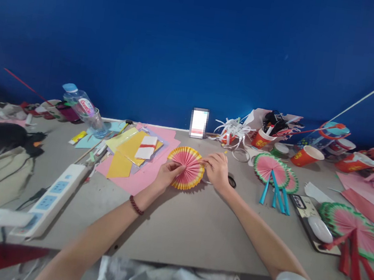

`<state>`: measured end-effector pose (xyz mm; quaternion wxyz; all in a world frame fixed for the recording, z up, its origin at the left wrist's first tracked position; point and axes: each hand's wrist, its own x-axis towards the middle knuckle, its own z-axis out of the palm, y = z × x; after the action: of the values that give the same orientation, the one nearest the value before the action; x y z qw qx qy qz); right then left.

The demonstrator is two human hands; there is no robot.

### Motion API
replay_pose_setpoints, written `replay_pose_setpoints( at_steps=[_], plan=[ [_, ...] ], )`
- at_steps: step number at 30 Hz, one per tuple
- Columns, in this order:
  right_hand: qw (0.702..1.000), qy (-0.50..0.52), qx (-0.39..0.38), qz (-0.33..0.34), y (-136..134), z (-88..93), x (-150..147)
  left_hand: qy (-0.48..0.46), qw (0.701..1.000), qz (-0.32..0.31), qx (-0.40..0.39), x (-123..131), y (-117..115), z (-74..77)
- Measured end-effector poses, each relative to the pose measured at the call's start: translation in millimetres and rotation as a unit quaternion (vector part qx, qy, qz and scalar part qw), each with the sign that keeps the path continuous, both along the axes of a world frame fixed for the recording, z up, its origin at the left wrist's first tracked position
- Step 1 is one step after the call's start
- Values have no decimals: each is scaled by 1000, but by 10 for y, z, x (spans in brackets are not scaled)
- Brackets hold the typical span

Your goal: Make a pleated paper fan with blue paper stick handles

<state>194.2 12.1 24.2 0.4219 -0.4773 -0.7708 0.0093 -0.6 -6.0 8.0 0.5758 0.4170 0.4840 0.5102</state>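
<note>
The left hand (pixel 166 175) pinches a round, pleated, yellow-edged pink paper fan (pixel 191 167) between its fingers (pixel 178 170); the right hand (pixel 218 168) bends fingers at its rim, grip unclear.

One pleated paper rosette (pixel 192 174), pink with yellow rim, held over a grey table (pixel 174 235) — left hand (pixel 169 172) pinching near its centre, right hand (pixel 218 167) pinching at its right edge. One dark beaded bracelet (pixel 136 205), left wrist. Left side: pink paper (pixel 168 135), yellow sheets (pixel 120 164), white packet (pixel 145 153) with red band, white power strip (pixel 53 200), tilted clear bottle (pixel 83 105), blue-capped. Right side: pink-and-green fan (pixel 275 163) with blue strips; similar red-stripped fan (pixel 367 232); white mouse (pixel 320 228) resting on a phone (pixel 303 212). Towards the back: orange-red paper cup (pixel 301 157), curled white strips (pixel 235 129) — blue wall (pixel 199 45) beyond.
</note>
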Motion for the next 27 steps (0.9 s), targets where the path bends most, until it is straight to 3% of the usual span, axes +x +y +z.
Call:
replay_pose_setpoints(
  at_steps=[4, 10, 21, 27],
  plan=[
    [994, 63, -60, 70, 3, 65, -12, -20, 1000, -9, 6, -51, 24, -53],
    [948, 172, -222, 149, 33, 114, 24, -27, 999, -20, -7, -53, 20, -24],
    [879, 256, -382, 129, 69, 58, 53, 5, 999, -27, 18, -16, -4, 34],
    [911, 212, -345, 82, 52, 75, 33, 14, 999, -35, 27, -16, 2, 3]
  ],
)
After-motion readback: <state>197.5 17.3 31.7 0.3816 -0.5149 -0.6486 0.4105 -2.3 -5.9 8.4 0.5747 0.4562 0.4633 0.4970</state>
